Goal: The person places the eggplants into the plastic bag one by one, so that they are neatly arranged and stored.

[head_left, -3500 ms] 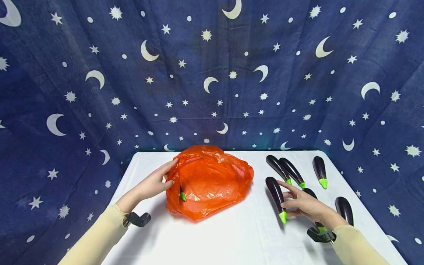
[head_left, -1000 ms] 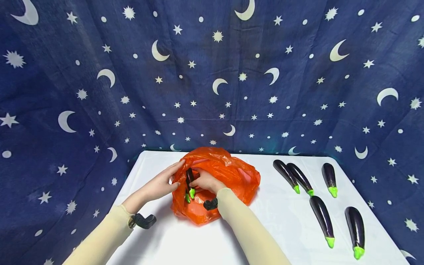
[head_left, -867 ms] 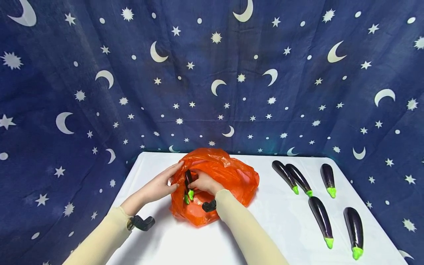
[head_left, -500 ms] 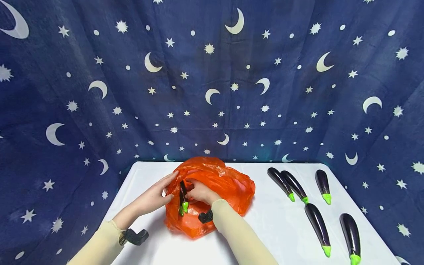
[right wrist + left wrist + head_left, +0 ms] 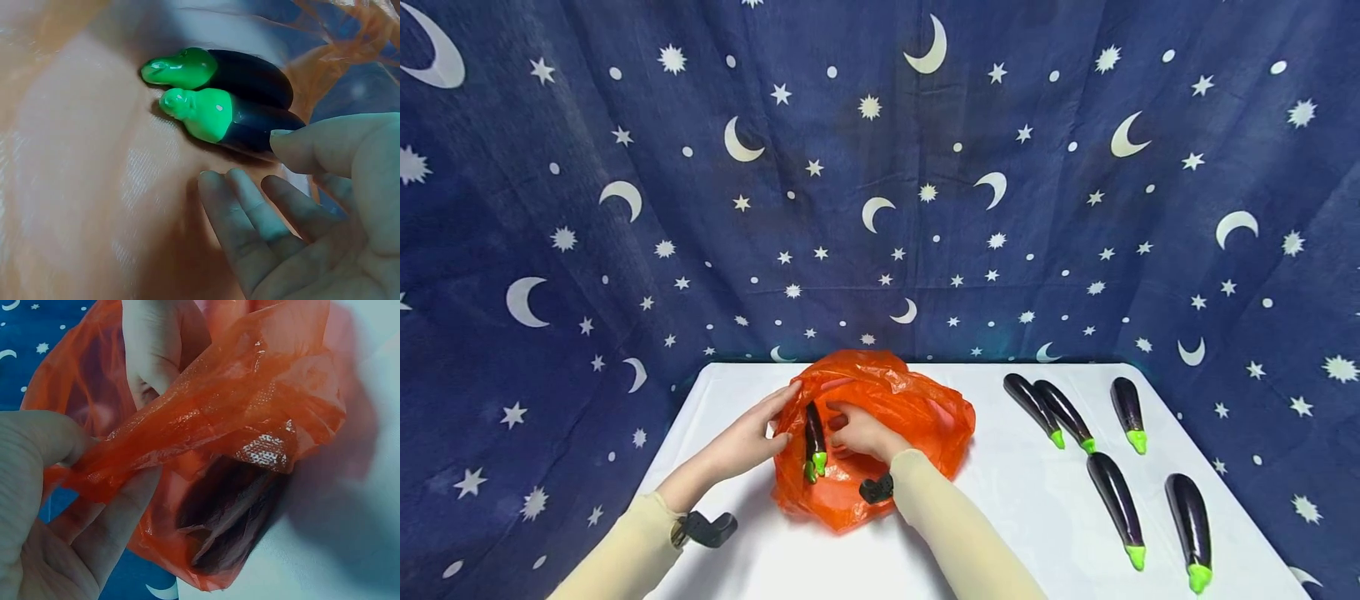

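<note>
My left hand (image 5: pixel 741 442) pinches the left rim of an orange plastic bag (image 5: pixel 925 429), its thumb and fingers on either side of the film in the left wrist view. Inside the bag, my right hand (image 5: pixel 863 433) has its fingers spread and apart, with nothing between them. Just left of it, an eggplant (image 5: pixel 815 433) with a bright green stem end lies in the bag. The right wrist view shows this nearer eggplant (image 5: pixel 253 131) side by side with a second eggplant (image 5: pixel 253 76), the right thumb tip overlapping the nearer one.
Several more eggplants lie on the white table right of the bag: two close together at the back (image 5: pixel 1033 408), one alone at the far right (image 5: pixel 1127 412), and two nearer the front (image 5: pixel 1116 508). A dark blue curtain (image 5: pixel 880 267) with moons and stars stands behind the table.
My right hand picked up an eggplant from the right and carried it into the bag. It has since let go and opened slightly away. The left hand stays on the rim.
</note>
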`<state>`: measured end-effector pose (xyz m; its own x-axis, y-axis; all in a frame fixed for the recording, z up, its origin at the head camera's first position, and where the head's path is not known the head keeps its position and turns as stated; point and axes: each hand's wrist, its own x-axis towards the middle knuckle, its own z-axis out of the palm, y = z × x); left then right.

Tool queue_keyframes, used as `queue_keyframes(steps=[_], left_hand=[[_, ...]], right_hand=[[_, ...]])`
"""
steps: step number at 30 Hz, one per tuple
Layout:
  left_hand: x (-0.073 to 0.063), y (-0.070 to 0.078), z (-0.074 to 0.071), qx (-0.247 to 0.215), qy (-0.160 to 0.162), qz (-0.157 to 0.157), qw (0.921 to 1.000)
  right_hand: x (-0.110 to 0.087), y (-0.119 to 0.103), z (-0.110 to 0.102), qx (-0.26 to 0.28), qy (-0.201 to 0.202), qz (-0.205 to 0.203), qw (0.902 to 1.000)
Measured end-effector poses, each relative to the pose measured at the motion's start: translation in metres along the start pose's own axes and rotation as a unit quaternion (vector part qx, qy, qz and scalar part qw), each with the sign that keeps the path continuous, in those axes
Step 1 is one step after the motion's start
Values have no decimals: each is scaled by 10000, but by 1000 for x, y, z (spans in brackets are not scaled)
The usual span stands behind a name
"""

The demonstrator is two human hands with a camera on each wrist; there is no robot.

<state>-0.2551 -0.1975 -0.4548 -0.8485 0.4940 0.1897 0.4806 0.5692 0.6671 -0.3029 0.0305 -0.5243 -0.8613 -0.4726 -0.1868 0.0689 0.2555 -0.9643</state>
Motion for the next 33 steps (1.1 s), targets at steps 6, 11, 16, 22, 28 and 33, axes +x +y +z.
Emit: queue_keyframes(steps=[6, 11, 16, 22, 28, 33], left_hand=[[3, 2, 1, -78, 57, -24, 10000], [4, 3, 2, -42, 66, -7, 10000], [4, 3, 1, 19, 40, 14, 10000], [4, 0, -2, 89, 87, 32, 9999], [-2, -3, -1, 59, 87, -101, 9999], [0, -4, 3, -48, 71, -107, 9999]], right_hand=[[-16, -2, -12, -214, -188, -264, 9992], [-52, -6, -33, -940, -510, -581, 9926], [-96, -7, -60, -1490, -682, -769, 9835], [-142, 0, -95, -1371, -652, -866, 9846], [-191, 13, -142, -1384, -308, -979, 9850], [-236, 21, -191, -1539, 405, -1026, 9819]])
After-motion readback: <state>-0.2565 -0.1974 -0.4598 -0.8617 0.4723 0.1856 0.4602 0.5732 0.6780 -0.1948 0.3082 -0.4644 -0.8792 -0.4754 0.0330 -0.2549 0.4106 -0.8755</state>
